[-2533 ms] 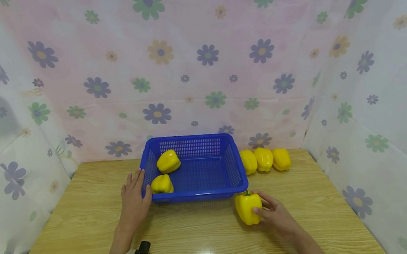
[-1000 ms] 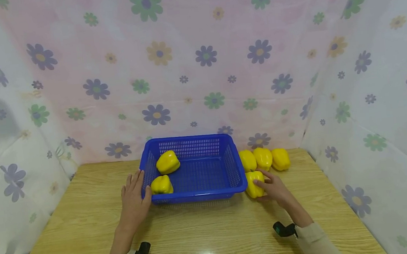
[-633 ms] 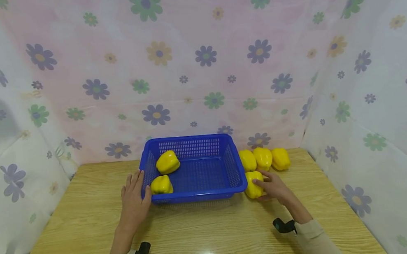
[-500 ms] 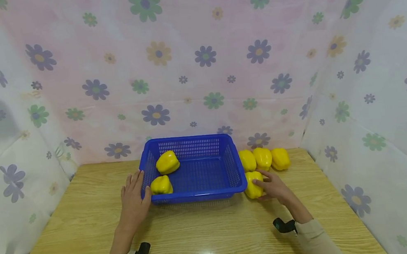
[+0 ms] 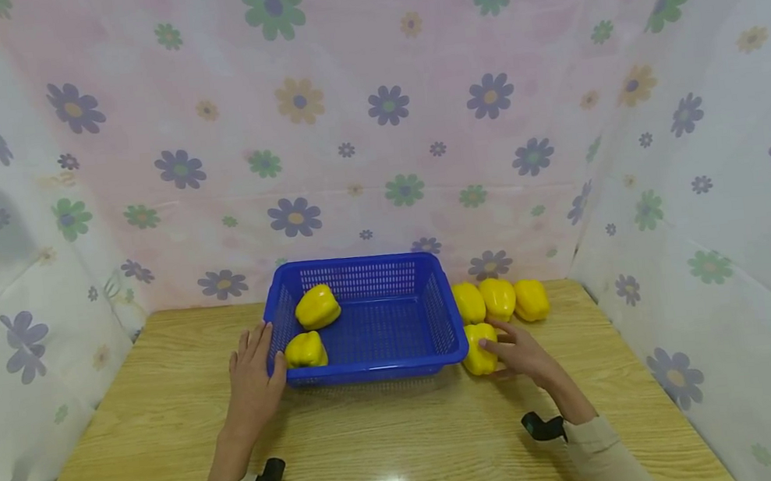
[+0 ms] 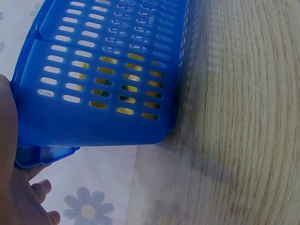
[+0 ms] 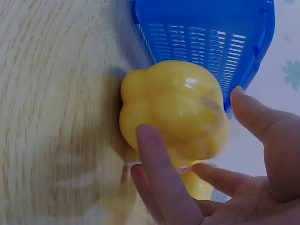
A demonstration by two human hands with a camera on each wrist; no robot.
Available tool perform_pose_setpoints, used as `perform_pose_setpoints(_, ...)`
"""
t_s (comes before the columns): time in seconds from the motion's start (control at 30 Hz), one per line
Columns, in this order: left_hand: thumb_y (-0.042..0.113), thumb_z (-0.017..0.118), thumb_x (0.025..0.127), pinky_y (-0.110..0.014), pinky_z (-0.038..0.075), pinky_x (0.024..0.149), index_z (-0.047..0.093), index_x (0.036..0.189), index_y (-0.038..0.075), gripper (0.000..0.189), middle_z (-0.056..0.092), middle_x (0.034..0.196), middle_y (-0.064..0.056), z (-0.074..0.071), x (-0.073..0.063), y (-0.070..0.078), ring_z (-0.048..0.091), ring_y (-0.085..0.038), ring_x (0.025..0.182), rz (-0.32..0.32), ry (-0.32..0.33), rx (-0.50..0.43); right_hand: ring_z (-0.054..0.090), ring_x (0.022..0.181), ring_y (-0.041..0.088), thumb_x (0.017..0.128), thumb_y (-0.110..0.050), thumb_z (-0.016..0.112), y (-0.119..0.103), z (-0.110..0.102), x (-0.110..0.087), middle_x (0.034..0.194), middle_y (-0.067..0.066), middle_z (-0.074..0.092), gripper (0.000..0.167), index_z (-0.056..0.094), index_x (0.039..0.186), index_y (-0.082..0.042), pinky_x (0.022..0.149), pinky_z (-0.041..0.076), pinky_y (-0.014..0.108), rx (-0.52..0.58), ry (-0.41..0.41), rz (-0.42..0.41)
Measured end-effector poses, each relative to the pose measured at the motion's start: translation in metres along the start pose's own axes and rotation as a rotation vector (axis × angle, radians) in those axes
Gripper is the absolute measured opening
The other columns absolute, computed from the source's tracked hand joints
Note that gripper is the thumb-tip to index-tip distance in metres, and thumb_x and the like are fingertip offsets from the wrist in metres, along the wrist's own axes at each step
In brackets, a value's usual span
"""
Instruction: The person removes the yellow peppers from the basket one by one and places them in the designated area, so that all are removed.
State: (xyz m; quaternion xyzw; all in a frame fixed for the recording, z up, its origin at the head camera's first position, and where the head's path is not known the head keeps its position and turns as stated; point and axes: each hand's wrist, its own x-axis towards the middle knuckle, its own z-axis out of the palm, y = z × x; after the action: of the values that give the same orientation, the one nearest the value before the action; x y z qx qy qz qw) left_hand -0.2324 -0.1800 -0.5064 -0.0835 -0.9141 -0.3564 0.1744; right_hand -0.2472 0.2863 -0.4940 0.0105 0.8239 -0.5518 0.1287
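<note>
My left hand [image 5: 254, 384] rests against the left rim of a blue plastic basket [image 5: 378, 367], its fingers extended. In the left wrist view, part of the hand shows at the rim of the perforated basket [image 6: 93, 126]. Two yellow bell peppers lie inside at the left, one farther back [image 5: 318, 307] and one at the front [image 5: 305, 351]. Outside the front right corner, a yellow bell pepper [image 5: 479, 352] sits on the table. Around its right side are the spread, loosely bent fingers of my right hand [image 5: 526, 353]; in the right wrist view the thumb stands off the pepper [image 7: 173, 110].
Three more yellow bell peppers [image 5: 499, 300] stand in a row right of the basket, near the back edge. The wooden table [image 5: 379, 445] reaches a flowered cloth [image 5: 358, 118] behind and at both sides. Black wrist mounts [image 5: 543, 426] sit by the sleeves.
My right hand carried the pepper back and to the right, beside the basket's front right corner, and set it down. It has since loosened and drawn slightly right. The left hand stayed put.
</note>
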Motion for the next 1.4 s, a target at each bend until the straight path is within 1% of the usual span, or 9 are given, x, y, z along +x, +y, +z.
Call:
perform_pose_setpoints(0.13,0.017,0.049,0.104,-0.077,0.009,0.114,0.036,0.155,-0.004,0.057,0.032,0.162,-0.025,0.0,0.0,0.0,0.012,-0.052,0.152,-0.002,-0.002,-0.002,0.049,0.13,0.057,0.105,-0.039,0.056,-0.005,-0.002,-0.006,0.155,0.044,0.021,0.078,0.021,0.16,0.002,0.08,0.062,0.046,-0.095,0.04,0.021)
perform_pose_setpoints(0.23,0.017,0.048,0.104,-0.077,0.008,0.114,0.035,0.156,-0.004,0.057,0.031,0.163,-0.025,0.0,0.0,0.001,0.012,-0.052,0.152,-0.004,-0.007,-0.005,0.044,0.134,0.058,0.105,-0.047,0.052,-0.01,-0.004,-0.011,0.157,0.043,0.017,0.084,0.016,0.16,0.005,0.087,0.06,0.049,-0.184,0.079,0.016)
perform_pose_setpoints(0.4,0.017,0.048,0.105,-0.077,0.008,0.114,0.036,0.155,-0.004,0.057,0.031,0.162,-0.026,-0.001,-0.001,0.002,0.012,-0.052,0.152,0.001,0.003,-0.013,0.026,0.146,0.056,0.107,-0.047,0.047,-0.022,-0.002,-0.017,0.161,0.04,0.012,0.085,0.011,0.159,0.01,0.114,0.034,0.064,-0.31,0.165,-0.059)
perform_pose_setpoints(0.47,0.016,0.049,0.104,-0.077,0.008,0.113,0.036,0.155,-0.005,0.056,0.032,0.162,-0.026,0.0,-0.001,0.002,0.013,-0.052,0.152,0.006,0.013,-0.012,0.017,0.149,0.056,0.107,-0.043,0.046,-0.026,0.001,-0.019,0.162,0.038,0.01,0.082,0.011,0.158,0.01,0.117,0.024,0.067,-0.323,0.215,-0.111)
perform_pose_setpoints(0.57,0.015,0.049,0.104,-0.078,0.01,0.112,0.038,0.154,-0.006,0.056,0.033,0.161,-0.027,0.0,-0.001,0.002,0.014,-0.054,0.151,0.018,0.025,-0.005,0.013,0.149,0.054,0.108,-0.035,0.049,-0.03,0.01,-0.019,0.162,0.037,0.007,0.075,0.015,0.158,0.008,0.115,0.027,0.07,-0.287,0.294,-0.221)
perform_pose_setpoints(0.73,0.017,0.048,0.104,-0.077,0.008,0.113,0.037,0.155,-0.005,0.056,0.031,0.162,-0.026,0.0,-0.001,0.001,0.012,-0.052,0.152,0.008,0.009,-0.006,0.022,0.147,0.05,0.106,-0.019,0.054,-0.036,0.034,-0.014,0.16,0.033,0.018,0.059,0.03,0.154,0.005,0.108,0.036,0.07,-0.179,0.381,-0.453)
perform_pose_setpoints(0.87,0.017,0.049,0.104,-0.077,0.008,0.114,0.036,0.155,-0.005,0.057,0.031,0.162,-0.025,0.0,-0.001,0.001,0.012,-0.052,0.152,0.003,0.004,-0.009,0.034,0.143,0.046,0.104,-0.013,0.057,-0.045,0.056,-0.009,0.157,0.027,0.034,0.048,0.044,0.148,0.002,0.106,0.041,0.069,-0.111,0.434,-0.573)
perform_pose_setpoints(1.07,0.016,0.049,0.104,-0.078,0.009,0.113,0.037,0.155,-0.005,0.056,0.031,0.162,-0.026,0.001,0.001,0.001,0.013,-0.053,0.151,0.015,0.011,-0.006,0.042,0.138,0.045,0.103,-0.014,0.059,-0.058,0.085,0.001,0.153,0.024,0.04,0.044,0.05,0.145,0.0,0.107,0.043,0.064,-0.063,0.395,-0.619)
perform_pose_setpoints(1.4,0.016,0.049,0.104,-0.078,0.01,0.112,0.037,0.154,-0.006,0.056,0.032,0.161,-0.027,-0.001,0.0,0.004,0.015,-0.055,0.15,0.022,0.014,-0.01,0.05,0.13,0.042,0.104,-0.02,0.058,-0.078,0.121,0.016,0.15,0.022,0.045,0.045,0.05,0.145,-0.004,0.104,0.046,0.061,-0.19,0.251,-0.651)
